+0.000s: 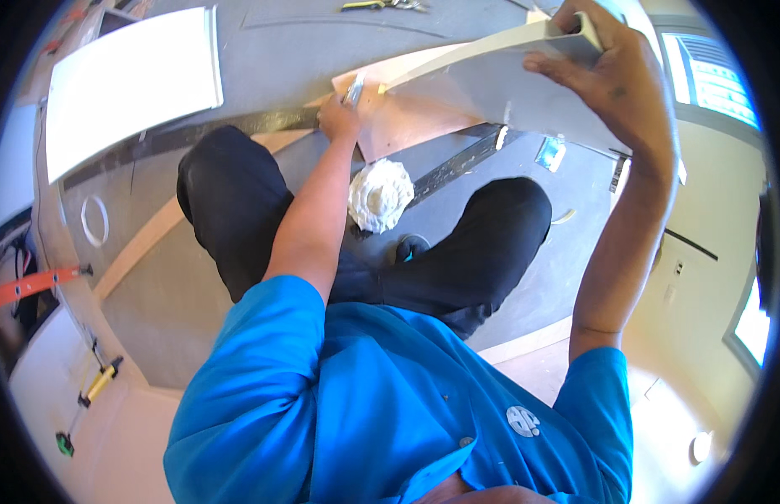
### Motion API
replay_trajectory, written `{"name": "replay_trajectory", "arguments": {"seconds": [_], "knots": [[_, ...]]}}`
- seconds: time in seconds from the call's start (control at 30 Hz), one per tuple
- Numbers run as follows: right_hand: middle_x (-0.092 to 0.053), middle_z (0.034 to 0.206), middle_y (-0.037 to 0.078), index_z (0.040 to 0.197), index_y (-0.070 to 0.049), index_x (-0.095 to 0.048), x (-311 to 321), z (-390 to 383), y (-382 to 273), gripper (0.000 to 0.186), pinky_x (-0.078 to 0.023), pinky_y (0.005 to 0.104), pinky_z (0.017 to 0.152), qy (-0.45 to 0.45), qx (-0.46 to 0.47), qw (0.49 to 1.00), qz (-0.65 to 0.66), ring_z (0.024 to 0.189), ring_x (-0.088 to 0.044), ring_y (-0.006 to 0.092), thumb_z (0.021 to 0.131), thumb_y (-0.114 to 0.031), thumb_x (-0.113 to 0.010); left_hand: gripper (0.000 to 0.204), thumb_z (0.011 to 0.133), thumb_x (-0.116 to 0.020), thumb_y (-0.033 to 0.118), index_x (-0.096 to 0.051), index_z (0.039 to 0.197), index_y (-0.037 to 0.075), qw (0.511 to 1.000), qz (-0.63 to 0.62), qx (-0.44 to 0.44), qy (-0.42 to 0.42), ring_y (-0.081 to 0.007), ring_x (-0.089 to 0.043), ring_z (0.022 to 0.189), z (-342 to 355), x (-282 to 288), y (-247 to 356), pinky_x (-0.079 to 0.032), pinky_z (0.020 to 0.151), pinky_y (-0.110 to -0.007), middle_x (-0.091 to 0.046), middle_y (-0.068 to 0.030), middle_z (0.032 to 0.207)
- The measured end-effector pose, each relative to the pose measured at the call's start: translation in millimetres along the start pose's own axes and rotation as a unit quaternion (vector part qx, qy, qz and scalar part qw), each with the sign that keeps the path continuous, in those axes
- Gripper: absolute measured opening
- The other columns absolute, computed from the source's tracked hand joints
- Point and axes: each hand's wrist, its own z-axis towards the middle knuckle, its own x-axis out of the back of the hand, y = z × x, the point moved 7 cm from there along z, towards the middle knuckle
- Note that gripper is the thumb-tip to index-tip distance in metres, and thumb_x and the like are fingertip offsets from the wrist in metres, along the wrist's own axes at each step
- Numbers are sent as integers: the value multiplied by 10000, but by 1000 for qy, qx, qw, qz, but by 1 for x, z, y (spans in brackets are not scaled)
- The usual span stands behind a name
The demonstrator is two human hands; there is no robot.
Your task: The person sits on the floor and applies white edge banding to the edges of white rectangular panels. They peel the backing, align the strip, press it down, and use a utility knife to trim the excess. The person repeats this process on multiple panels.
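My right hand [617, 80] grips the far right end of a long grey panel [482, 88] with a pale edge, thumb on its near face and fingers over the rim. The panel's other end narrows toward my left hand [340, 119], which is closed around a small silvery hand tool [354, 89]; its exact kind is unclear. Under the tool and the panel's left end lies a brown board [398, 126]. A crumpled white bundle [382, 197], perhaps cloth or plastic, sits between my knees, just nearer than the board.
A large white sheet [134, 88] lies at the far left. Yellow-handled snips [382, 6] rest at the far edge. Nearby are a white ring [94, 221], a dark strip [457, 168] and a small blue packet [550, 154]. An orange bar [33, 287] juts in at left.
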Motion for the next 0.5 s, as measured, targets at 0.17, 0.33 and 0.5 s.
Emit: {"name": "replay_trajectory", "arguments": {"seconds": [0.17, 0.33, 0.5], "knots": [[-698, 751, 122, 1082, -183, -677, -10, 13, 16, 425, -513, 485, 746, -6, 46, 999, -15, 812, -693, 378, 745, -372, -854, 408, 949, -671, 304, -623, 1292, 87, 994, 46, 87, 52, -338, -592, 1227, 3, -1, -9, -477, 1030, -458, -621, -154, 1308], [-691, 760, 127, 1077, -142, -665, 3, 13, 11, 434, -492, 477, 715, -35, 20, 999, -13, 783, -669, 369, 745, -345, -857, 388, 959, -666, 294, -642, 1256, 46, 993, 22, -57, 103, -354, -616, 1154, -9, 31, 58, -478, 986, -441, -636, -168, 1258], [-730, 811, 145, 1136, -129, -665, 3, 10, 11, 503, -515, 511, 740, -49, 9, 998, -42, 837, -704, 381, 749, -391, -850, 523, 1016, -623, 490, -668, 1156, -12, 843, -457, -256, -122, -224, -600, 1022, -50, 70, 191, -458, 924, -350, -657, -134, 1085]]}}
